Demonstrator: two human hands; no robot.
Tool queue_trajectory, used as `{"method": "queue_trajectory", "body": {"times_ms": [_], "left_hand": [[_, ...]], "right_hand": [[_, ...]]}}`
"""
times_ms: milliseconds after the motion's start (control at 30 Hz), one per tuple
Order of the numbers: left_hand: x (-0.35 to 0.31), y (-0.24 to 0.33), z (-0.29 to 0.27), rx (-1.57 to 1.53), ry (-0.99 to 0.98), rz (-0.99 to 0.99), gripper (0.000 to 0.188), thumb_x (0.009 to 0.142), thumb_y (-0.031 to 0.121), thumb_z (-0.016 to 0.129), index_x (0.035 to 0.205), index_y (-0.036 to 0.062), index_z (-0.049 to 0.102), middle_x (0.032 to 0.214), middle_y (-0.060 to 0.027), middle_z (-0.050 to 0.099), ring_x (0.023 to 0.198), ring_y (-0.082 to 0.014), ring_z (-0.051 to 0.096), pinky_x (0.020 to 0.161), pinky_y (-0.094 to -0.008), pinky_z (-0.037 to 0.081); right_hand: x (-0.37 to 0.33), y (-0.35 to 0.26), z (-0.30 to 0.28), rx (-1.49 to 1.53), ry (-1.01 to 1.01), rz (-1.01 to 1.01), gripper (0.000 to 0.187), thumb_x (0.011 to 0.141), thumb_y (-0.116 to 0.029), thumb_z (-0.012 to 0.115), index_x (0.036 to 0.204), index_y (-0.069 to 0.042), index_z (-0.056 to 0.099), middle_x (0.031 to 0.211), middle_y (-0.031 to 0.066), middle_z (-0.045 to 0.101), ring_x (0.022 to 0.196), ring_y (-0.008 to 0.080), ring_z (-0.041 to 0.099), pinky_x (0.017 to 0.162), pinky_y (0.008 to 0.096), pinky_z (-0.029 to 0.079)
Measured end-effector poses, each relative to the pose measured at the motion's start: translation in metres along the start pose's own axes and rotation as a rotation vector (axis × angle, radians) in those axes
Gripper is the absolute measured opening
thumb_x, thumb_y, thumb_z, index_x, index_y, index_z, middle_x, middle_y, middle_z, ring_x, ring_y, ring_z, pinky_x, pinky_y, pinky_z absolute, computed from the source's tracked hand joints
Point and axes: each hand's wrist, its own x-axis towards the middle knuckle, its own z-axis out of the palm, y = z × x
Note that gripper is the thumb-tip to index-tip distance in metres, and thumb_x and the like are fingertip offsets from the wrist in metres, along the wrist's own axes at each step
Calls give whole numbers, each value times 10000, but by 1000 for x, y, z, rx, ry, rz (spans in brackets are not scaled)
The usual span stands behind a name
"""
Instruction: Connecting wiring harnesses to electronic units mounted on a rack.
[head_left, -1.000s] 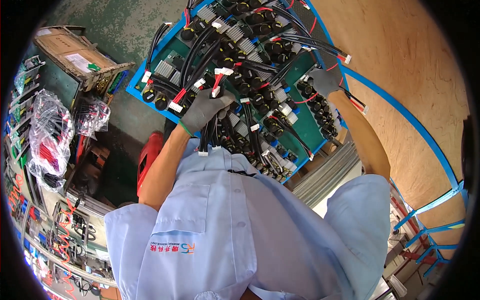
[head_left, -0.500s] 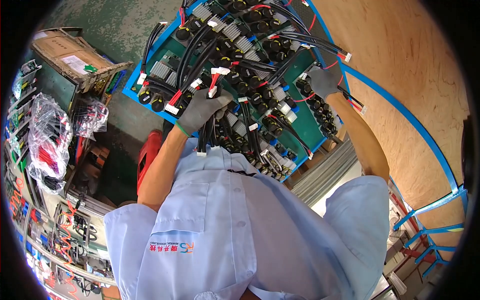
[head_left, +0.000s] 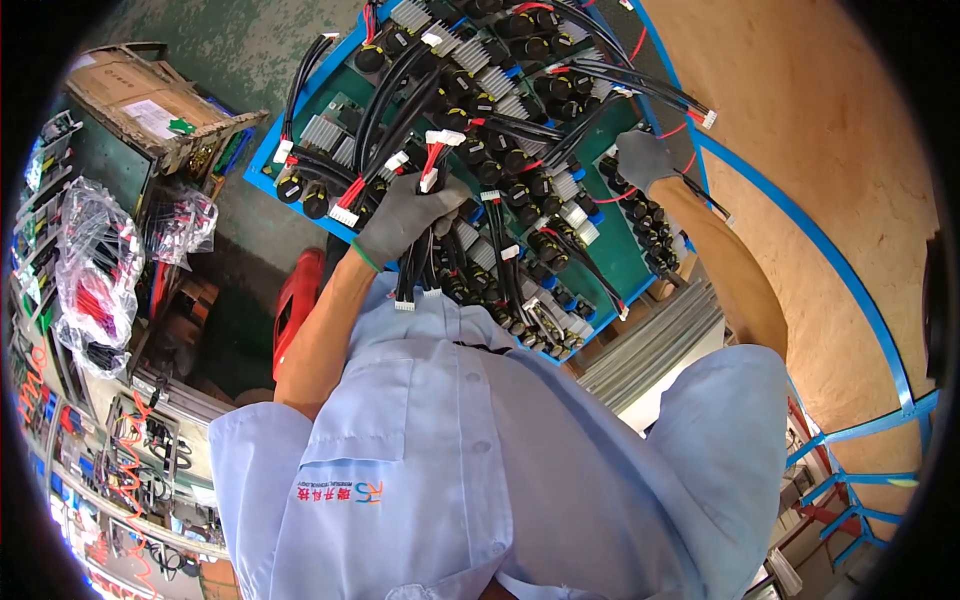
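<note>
The person's left hand, in a grey glove, is closed around a bundle of cables, and the thumb side is toward the middle of the tray. The bundle passes through this grip: its red wires and white plugs stick out beyond the fingers, and black cables hang on the body side, near the light blue shirt. Just left of the hand, another white plug ends a group of thick black cables, which curves away over the tray. The right hand, also gloved, is well apart from the left one, at the right end of the tray. Its fingers are bent over the far end of a circuit board with black round parts, and this board lies on the body side of the hand; I cannot tell if the hand grasps it or only touches it. Some dark wires come out beside the right wrist, toward the wooden board. Between the hands there are more circuit boards, with grey metal fins, crowded on the green bottom.
</note>
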Motion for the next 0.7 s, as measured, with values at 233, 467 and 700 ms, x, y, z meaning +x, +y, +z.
{"method": "queue_trajectory", "body": {"times_ms": [233, 467, 700], "left_hand": [[-2, -2, -2, -7, 6, 30, 178, 922, 194, 658, 932, 18, 631, 723, -18, 573, 603, -89, 519, 550, -261, 428], [-4, -4, 0, -7, 3, 34, 175, 916, 190, 653, 878, 22, 625, 697, -26, 561, 576, -108, 510, 544, -282, 420], [-6, -6, -3, -31, -1, 83, 201, 937, 199, 648, 919, -1, 639, 683, -32, 571, 590, -110, 531, 548, -290, 434]], "right_hand": [[10, -13, -4, 0, 29, -101, 139, 818, -90, 590, 835, -18, 708, 899, 240, 694, 873, 392, 695, 795, 470, 559], [19, 7, 4, -3, -6, -89, 185, 848, -128, 589, 891, -8, 722, 939, 251, 699, 916, 402, 696, 785, 464, 571], [11, 17, 17, -59, -43, -10, 154, 845, -103, 603, 887, -35, 735, 926, 216, 717, 884, 354, 718, 756, 446, 581]]}}
